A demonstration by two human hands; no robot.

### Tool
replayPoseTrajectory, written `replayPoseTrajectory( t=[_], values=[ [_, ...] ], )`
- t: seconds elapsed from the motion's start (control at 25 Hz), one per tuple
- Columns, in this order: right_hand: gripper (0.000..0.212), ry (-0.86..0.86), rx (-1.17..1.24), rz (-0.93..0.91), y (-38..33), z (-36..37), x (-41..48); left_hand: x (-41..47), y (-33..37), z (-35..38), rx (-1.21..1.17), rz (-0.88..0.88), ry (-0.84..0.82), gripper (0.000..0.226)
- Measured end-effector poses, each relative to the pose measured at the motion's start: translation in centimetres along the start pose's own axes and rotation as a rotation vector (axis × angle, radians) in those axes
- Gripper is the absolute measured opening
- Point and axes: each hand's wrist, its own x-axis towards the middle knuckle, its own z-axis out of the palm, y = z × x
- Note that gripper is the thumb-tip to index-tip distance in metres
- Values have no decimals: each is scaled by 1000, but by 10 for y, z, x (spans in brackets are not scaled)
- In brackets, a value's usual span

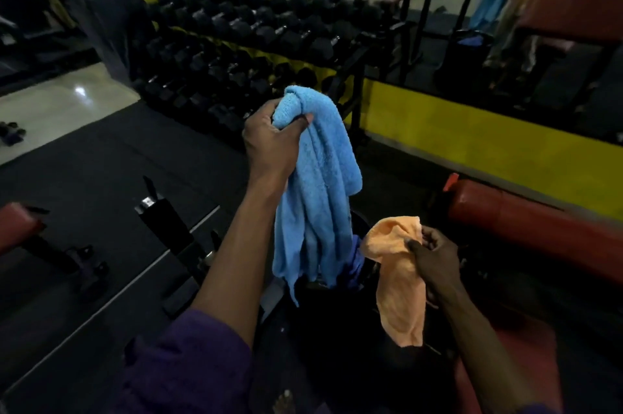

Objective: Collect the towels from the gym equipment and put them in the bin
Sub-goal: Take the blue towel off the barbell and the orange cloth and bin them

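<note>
Head view: the left hand (273, 140) is raised in the middle of the frame and clenched around the bunched top of a large sky-blue terry towel (317, 184). Gripping it at the gathered end lets the rest hang straight down in long folds, so the loose lower edge leads. That edge dangles over a dark, round-mouthed bin (357, 221) low in the centre, of which only a stretch of rim shows behind the cloth. A darker blue fabric (354, 265) appears just below the towel; it may lie in the bin, though the gloom makes this uncertain.

The right hand (435, 255) sits lower and to the right, pinching the upper corner of a small pale-orange cloth towel (401, 285) between thumb and fingertips. The cloth hangs limp beside the blue one, close but seemingly apart from it. Holding one towel in each hand keeps them separate, which should allow each to be dropped in turn.

Judging from this, the person stands over the bin about to lower the blue towel in.

Around them: a red padded bench (526, 221) at right, a rack of black dumbbells (236, 42) behind, and a purple sleeve (188, 363) on the left arm.
</note>
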Motion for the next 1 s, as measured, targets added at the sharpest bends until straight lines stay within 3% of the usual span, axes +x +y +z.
replayPoseTrajectory(
  t=[0.24, 0.52, 0.64, 0.68, 0.8, 0.84, 1.0],
  values=[
    [31, 90, -12, 29, -9, 38, 40, 63, -34, 33, -36, -76, -69, 19],
    [30, 28, -114, 76, 2, 47, 93, 59, -140, 56, 88, -282, -42, 10],
    [30, -12, -172, 76, 9, 55, 113, 47, -197, 67, 239, -315, -55, 24],
    [31, -27, -179, 81, 11, 58, 117, 42, -217, 69, 326, -363, -136, 30],
    [31, -73, -193, 95, 15, 66, 125, 20, -271, 62, 732, -550, -617, 45],
    [30, -85, -198, 91, 16, 69, 128, 11, -284, 56, 793, -607, -692, 45],
    [31, -132, -199, 77, 16, 81, 135, -17, -303, 33, 685, -758, -482, 37]
  ],
)
